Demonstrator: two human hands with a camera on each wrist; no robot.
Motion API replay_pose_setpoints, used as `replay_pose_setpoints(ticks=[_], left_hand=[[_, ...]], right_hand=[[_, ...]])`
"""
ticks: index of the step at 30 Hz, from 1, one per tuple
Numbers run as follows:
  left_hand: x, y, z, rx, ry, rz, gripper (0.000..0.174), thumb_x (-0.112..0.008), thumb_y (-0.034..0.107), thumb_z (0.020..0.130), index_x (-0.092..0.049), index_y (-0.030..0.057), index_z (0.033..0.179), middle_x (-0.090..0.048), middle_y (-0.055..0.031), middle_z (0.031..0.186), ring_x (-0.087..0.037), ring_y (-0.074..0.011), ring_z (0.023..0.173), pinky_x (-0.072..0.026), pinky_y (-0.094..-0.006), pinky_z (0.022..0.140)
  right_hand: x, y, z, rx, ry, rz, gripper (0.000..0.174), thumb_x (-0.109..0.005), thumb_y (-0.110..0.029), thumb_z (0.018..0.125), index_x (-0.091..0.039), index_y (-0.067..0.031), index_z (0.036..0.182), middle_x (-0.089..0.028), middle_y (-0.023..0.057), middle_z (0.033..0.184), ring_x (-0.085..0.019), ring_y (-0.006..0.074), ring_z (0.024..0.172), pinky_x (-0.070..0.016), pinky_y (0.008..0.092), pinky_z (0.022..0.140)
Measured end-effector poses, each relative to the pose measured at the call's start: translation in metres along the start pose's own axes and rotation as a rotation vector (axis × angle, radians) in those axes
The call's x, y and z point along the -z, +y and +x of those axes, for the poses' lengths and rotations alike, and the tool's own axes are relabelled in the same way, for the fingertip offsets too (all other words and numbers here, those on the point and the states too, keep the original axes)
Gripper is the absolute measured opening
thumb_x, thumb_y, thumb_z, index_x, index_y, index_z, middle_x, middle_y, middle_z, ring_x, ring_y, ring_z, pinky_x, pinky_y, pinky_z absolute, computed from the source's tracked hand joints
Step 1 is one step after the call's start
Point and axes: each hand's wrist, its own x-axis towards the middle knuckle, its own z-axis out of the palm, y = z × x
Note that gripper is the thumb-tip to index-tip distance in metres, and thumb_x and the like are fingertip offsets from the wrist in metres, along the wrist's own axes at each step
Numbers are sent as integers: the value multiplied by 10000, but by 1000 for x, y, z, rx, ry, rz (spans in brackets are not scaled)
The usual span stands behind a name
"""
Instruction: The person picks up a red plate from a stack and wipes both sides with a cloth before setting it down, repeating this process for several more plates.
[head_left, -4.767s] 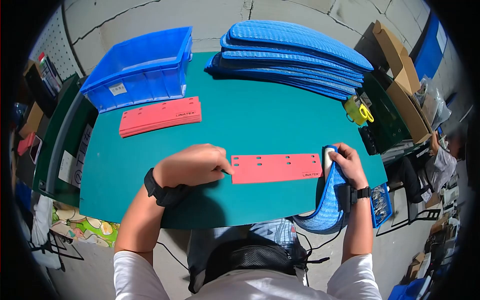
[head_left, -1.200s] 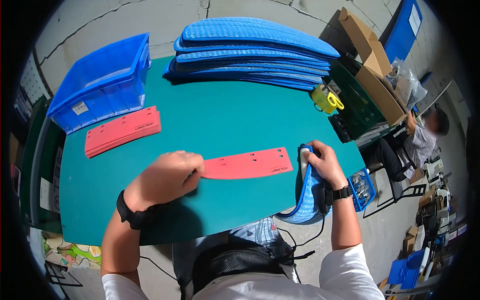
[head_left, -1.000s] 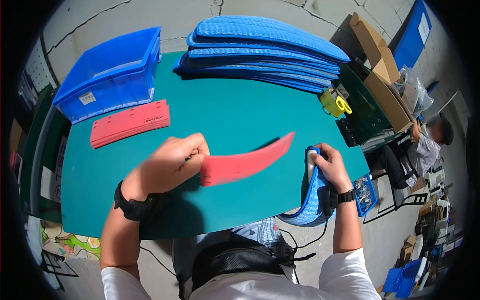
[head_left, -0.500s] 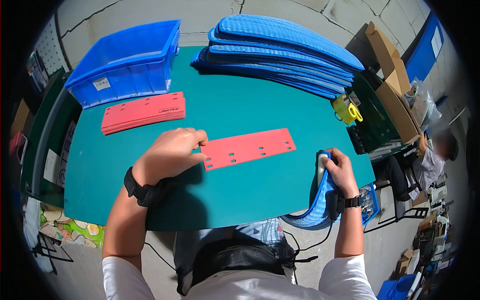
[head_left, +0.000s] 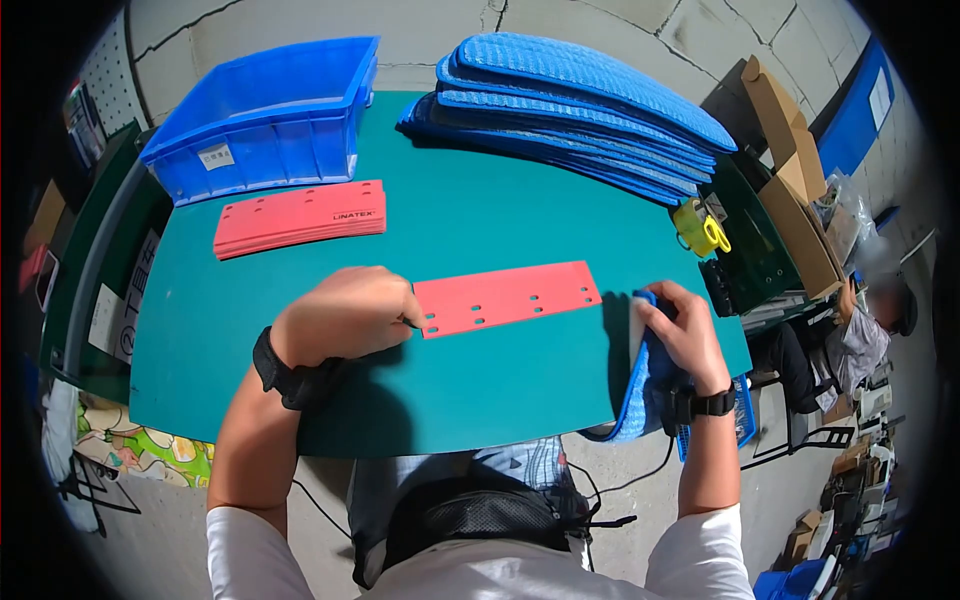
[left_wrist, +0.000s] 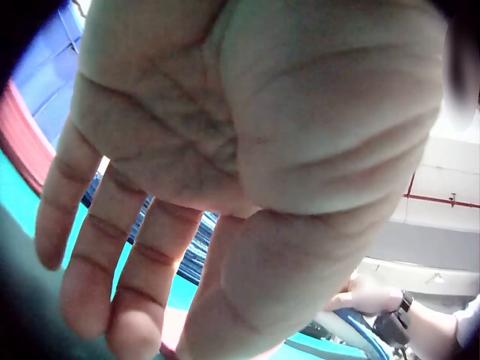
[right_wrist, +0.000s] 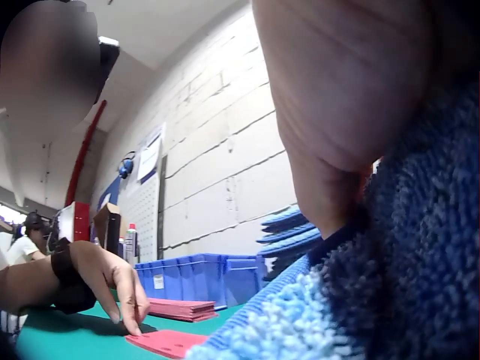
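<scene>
On the green table (head_left: 500, 400), a red strip (head_left: 510, 300) lies flat with its holes along the near edge. My left hand (head_left: 345, 315) is at its left end, fingertips touching the corner; in the left wrist view the hand (left_wrist: 225, 150) has loosely extended fingers. The right wrist view shows those fingertips (right_wrist: 137, 327) on the strip (right_wrist: 169, 343). My right hand (head_left: 690, 335) grips a blue fluffy pad (head_left: 640, 395) by its upper end, thumb over the pale backing. The pad hangs past the table's front edge. Its fluffy side fills much of the right wrist view.
Stacked red strips (head_left: 300, 222) lie at the back left before a blue bin (head_left: 260, 155). A pile of blue pads (head_left: 590, 100) stands at the back. Yellow-handled scissors (head_left: 715, 236) are at the right edge; cardboard (head_left: 790, 160) and a seated person lie beyond.
The red strip was lifted and turned over by my left hand, then laid back down; its printed lettering no longer shows. My right hand has kept its grip on the pad.
</scene>
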Motion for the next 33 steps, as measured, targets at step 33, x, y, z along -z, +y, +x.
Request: replay_pose_setpoints(ticks=[33], left_hand=[[-9, 3, 6, 10, 68, 86, 254, -630, 43, 714, -766, 171, 886, -676, -122, 779, -629, -349, 709, -497, -420, 616]], right_hand=[[-37, -33, 63, 254, 51, -413, 246, -664, -261, 832, -719, -46, 936, -700, 189, 919, -670, 383, 867, -534, 462, 756]])
